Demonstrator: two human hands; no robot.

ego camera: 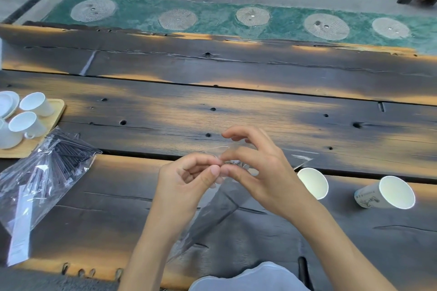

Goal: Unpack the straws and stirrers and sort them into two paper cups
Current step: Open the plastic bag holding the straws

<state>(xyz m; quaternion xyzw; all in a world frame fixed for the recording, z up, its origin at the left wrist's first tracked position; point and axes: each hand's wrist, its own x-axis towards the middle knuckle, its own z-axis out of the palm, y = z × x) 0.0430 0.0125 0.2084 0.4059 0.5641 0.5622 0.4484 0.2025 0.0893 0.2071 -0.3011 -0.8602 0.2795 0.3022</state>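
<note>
My left hand (189, 177) and my right hand (257, 170) meet at the middle of the table, both pinching the top of a clear plastic bag (212, 210) that hangs down toward me. Its contents look dark but blurred. A second clear bag of thin black sticks (45, 172) lies flat at the left. Two white paper cups stand at the right: one cup (313, 183) just past my right wrist, the other, printed cup (387, 192) farther right. Both are empty.
A wooden tray (55, 113) with several small white ceramic cups (35, 103) and saucers sits at the far left. The table is dark, scorched planks (236, 106) with gaps and knot holes. Wooden stools stand beyond on the floor.
</note>
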